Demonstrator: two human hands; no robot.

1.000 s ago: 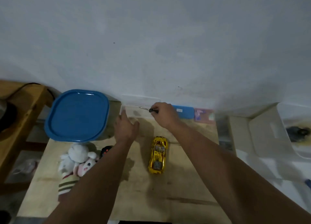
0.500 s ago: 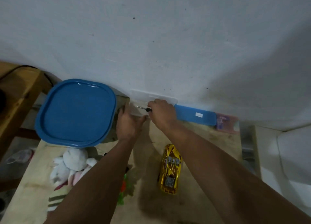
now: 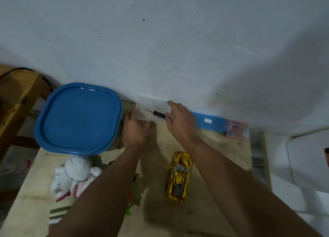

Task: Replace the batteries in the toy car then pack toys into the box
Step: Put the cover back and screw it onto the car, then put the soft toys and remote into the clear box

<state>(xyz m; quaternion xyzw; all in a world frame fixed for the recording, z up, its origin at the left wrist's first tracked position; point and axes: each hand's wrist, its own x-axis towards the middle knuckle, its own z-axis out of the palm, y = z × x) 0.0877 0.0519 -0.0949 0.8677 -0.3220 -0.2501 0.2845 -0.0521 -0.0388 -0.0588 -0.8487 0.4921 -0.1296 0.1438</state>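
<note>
Your right hand point(image 3: 179, 121) spread beside screwdriver point(image 3: 156, 113), left hand point(image 3: 136, 131) relaxed open, gold toy car point(image 3: 179, 177) upside down, blue strip's white label point(image 3: 208, 120) unreadable

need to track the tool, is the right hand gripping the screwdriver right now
No: the screwdriver lies in the clear tray, and the right hand hovers open beside it.

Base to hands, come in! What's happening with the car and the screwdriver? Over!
Left hand open, resting on the clear case. Right hand open, just off the screwdriver, which lies in that case. Gold toy car untouched on the table. Nothing blocking.
</note>
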